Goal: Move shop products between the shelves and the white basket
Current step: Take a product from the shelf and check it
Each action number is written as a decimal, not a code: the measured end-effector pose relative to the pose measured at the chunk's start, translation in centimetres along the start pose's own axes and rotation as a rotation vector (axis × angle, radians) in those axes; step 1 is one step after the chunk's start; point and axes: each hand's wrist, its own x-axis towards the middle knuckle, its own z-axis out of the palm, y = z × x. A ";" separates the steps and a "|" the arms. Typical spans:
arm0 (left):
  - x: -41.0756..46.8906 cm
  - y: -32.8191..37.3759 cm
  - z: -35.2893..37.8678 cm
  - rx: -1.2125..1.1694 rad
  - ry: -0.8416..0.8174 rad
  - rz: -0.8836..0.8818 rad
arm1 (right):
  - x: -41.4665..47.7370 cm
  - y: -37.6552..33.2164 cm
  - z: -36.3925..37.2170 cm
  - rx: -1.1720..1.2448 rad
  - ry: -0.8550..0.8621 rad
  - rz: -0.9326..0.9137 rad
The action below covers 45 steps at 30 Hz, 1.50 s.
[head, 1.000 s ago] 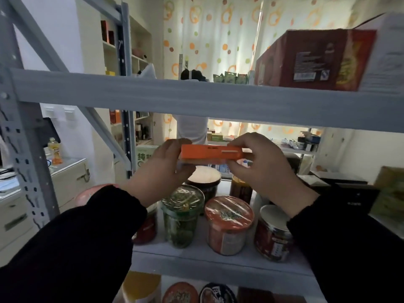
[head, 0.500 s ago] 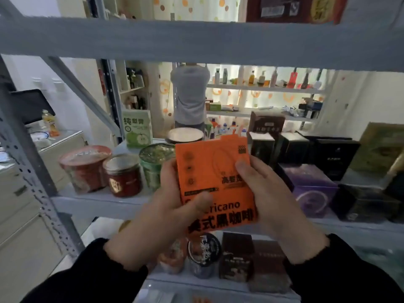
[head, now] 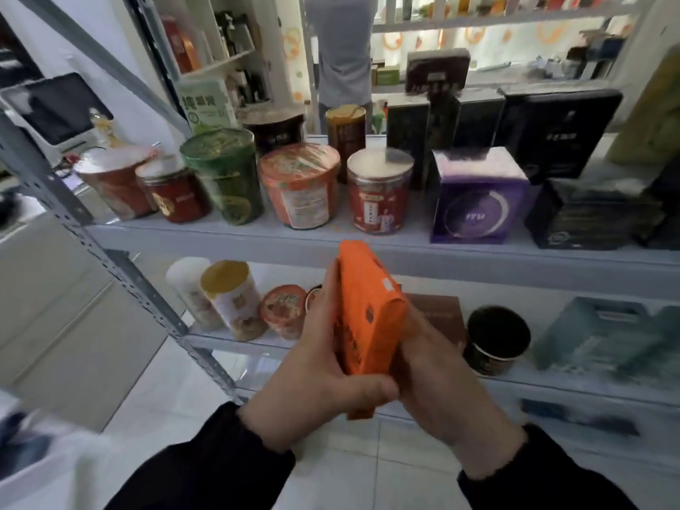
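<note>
An orange coffee box (head: 368, 318) is held in front of the lower shelves, turned edge-on and tilted. My left hand (head: 320, 377) grips its left side, thumb wrapped across the lower end. My right hand (head: 441, 380) holds its right side from behind, fingers mostly hidden by the box. At the bottom left a blurred white shape (head: 40, 469) shows; I cannot tell if it is the basket.
The grey metal shelf (head: 235, 237) carries several jars and tubs on the left, a purple box (head: 478, 200) and black boxes (head: 559, 130) on the right. The lower shelf (head: 257, 346) holds canisters, cups and a teal box (head: 603, 336). A person stands behind the rack.
The box came down from the upper shelf level to below the middle shelf and turned from face-on to edge-on. Both hands stayed on it. My view tilted downward.
</note>
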 end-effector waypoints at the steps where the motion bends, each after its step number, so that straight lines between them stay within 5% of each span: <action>1: -0.4 -0.1 0.7 -0.013 -0.033 -0.004 | -0.7 0.5 -0.3 -0.003 -0.012 -0.001; 16: -7.0 -3.0 0.9 0.029 0.233 -0.117 | -4.8 5.6 -4.4 -0.342 0.135 -0.177; 29: -5.9 -5.4 -4.9 -0.128 0.154 -0.035 | -4.9 6.2 0.5 -0.567 0.249 -0.070; 36: -6.8 -5.9 -8.7 0.121 0.144 0.062 | -3.9 8.3 4.1 -0.579 0.252 -0.068; 45: -6.8 -7.3 -10.7 -0.104 0.064 -0.035 | -3.5 9.2 5.8 -0.528 0.323 -0.007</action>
